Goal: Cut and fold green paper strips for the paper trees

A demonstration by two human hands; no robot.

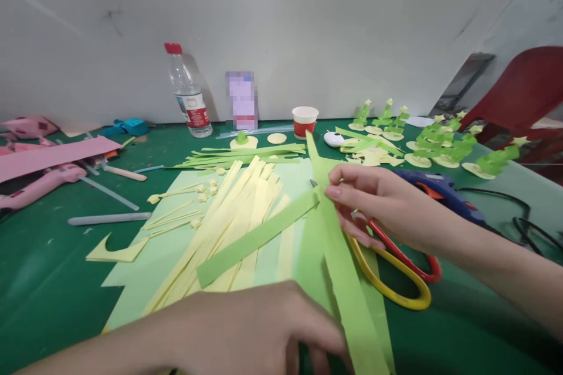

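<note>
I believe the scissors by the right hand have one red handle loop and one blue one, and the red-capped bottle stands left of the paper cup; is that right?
Not quite: the head view shows that the second handle loop of the scissors by the right hand is yellow, not blue; the rest of your statement stands.

no readable text; bottle label (pixel 192 109) illegible

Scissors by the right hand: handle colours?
One is a red loop, the other a yellow loop; best seen in the head view.
</note>
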